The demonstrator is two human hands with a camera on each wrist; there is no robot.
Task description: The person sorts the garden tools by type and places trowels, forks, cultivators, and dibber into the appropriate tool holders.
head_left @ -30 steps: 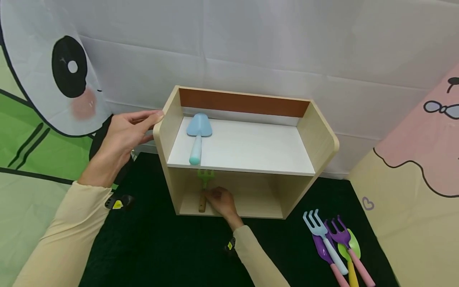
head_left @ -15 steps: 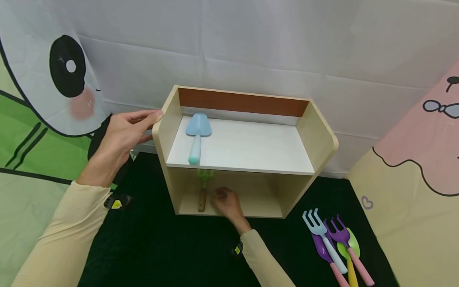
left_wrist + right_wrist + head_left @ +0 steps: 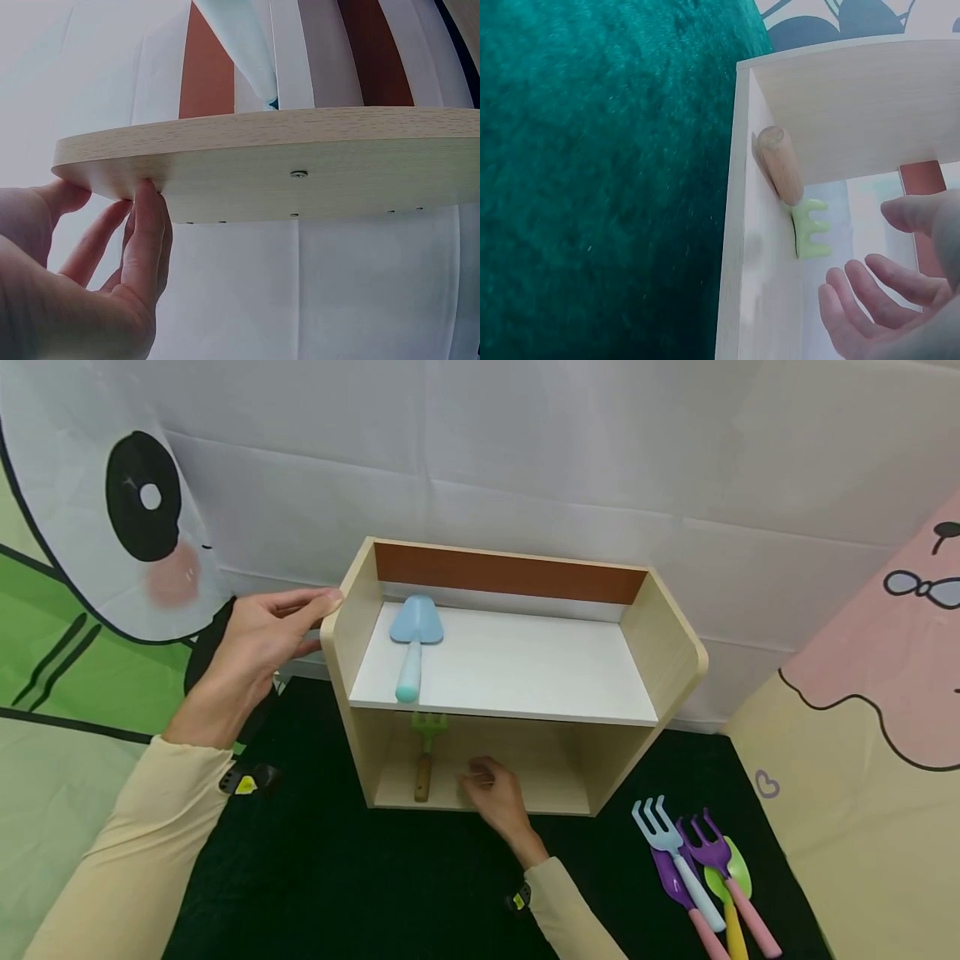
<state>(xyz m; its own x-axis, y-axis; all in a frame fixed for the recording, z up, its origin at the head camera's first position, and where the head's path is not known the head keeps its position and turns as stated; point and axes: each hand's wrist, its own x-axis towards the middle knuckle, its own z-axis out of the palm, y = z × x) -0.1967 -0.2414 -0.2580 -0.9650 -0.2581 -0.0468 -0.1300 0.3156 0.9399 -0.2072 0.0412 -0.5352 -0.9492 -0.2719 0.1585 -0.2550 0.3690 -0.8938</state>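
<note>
My left hand [image 3: 258, 639] rests against the left side panel of a small wooden shelf unit [image 3: 487, 717]. In the left wrist view, its fingertips [image 3: 148, 191] touch the panel's outer face, near the rounded end. My right hand [image 3: 497, 795] is at the lower compartment, fingers loosely bent around nothing. Left of it lies a green hand fork [image 3: 424, 760] with a wooden handle, tines pointing inward. The right wrist view shows a gap between this hand [image 3: 892, 292] and the fork [image 3: 784, 169]. On the white upper shelf lies a light blue trowel [image 3: 414, 639], handle toward me.
Several garden tools lie piled on the dark green cloth [image 3: 360, 877] at right: a light blue fork [image 3: 671, 843], a purple fork [image 3: 716, 857] with a pink handle, a purple trowel [image 3: 672, 881] and a green-and-yellow tool [image 3: 731, 902]. A white sheet [image 3: 525, 460] hangs behind the shelf.
My right hand has let go of the green hand fork and moved right, away from its handle. The fork stays on the lower shelf. The left hand has kept its place.
</note>
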